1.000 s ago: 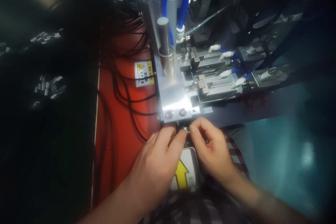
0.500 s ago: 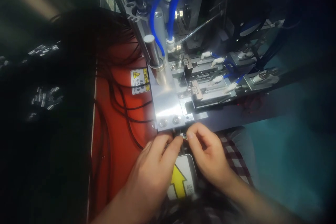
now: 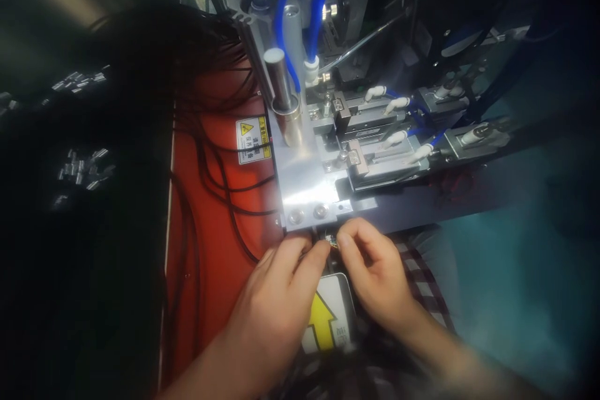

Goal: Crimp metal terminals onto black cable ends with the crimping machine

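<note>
My left hand (image 3: 276, 300) is closed at the front edge of a metal plate (image 3: 304, 190), its thumb and fingers bent together. Opposite it, my right hand (image 3: 375, 272) is closed, thumb and index finger pinched. Between the fingertips of both hands sits a small connector with thin coloured wires (image 3: 332, 240); the right fingertips pinch these wires. What the left fingers grip is mostly hidden. Below the hands lies a white sign with a yellow arrow (image 3: 323, 322).
Black cables (image 3: 225, 194) cross the red surface (image 3: 213, 300) at left. Blue hoses (image 3: 323, 6) and metal cylinders (image 3: 389, 169) stand beyond the plate. Small shiny parts (image 3: 84, 169) lie far left. A warning label (image 3: 252, 140) is beside the plate.
The whole view has shifted slightly, so the machine appears a little farther right. Both hands keep nearly the same pose, with slightly more of the small connector and wires showing between them.
</note>
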The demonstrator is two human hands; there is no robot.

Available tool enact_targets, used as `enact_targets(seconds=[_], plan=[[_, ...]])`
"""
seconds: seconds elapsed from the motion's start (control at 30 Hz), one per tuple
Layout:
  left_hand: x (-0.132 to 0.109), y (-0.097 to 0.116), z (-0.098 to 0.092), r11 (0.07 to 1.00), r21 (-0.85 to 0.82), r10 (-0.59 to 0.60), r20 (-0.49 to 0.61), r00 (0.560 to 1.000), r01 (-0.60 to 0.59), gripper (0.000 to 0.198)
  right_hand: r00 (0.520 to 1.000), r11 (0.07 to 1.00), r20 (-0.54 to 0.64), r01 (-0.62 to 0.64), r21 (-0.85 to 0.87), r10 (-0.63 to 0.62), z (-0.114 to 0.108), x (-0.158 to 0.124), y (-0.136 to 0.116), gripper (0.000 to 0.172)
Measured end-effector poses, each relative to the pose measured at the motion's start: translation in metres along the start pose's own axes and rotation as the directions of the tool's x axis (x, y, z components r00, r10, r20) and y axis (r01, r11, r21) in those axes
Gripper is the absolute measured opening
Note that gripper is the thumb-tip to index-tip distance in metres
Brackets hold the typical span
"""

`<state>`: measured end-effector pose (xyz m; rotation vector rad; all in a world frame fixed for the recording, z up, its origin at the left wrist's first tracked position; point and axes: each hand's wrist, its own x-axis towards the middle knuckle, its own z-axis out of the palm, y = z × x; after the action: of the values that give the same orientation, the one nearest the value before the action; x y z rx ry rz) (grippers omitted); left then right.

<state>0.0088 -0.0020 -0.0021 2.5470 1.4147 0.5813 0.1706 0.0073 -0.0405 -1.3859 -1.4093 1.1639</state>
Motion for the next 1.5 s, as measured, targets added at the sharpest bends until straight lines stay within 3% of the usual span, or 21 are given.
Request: enact_targets(seconds=[0.8,1.03,1.33,1.5], plan=[[0.001,0.001,0.002,1.0,-0.022,-0.006,0.026,1.0,0.007,0.029,1.0,0.998,0.002,-0.028,0.05,0.028,0.002,0.001,0.0,0.021],[0.001,-0.001,0.005,0.998,-0.054,0.006,-0.041,0.999,-0.008,0.027,0.989,0.988,0.094,-0.122,0.099,0.113,-0.008,0.001,0.0,0.023],[0.002,0.0,0.004,0.998,-0.06,-0.018,-0.017,1.0,0.017,0.027,0.986,0.98,0.018,-0.167,0.107,0.166,-0.011,0.002,-0.01,0.014],[0.003,0.0,0.004,0.998,-0.063,-0.016,-0.027,1.0,0.014,0.027,0.994,0.997,-0.078,-0.071,0.019,0.073,-0.008,-0.001,-0.009,0.011]])
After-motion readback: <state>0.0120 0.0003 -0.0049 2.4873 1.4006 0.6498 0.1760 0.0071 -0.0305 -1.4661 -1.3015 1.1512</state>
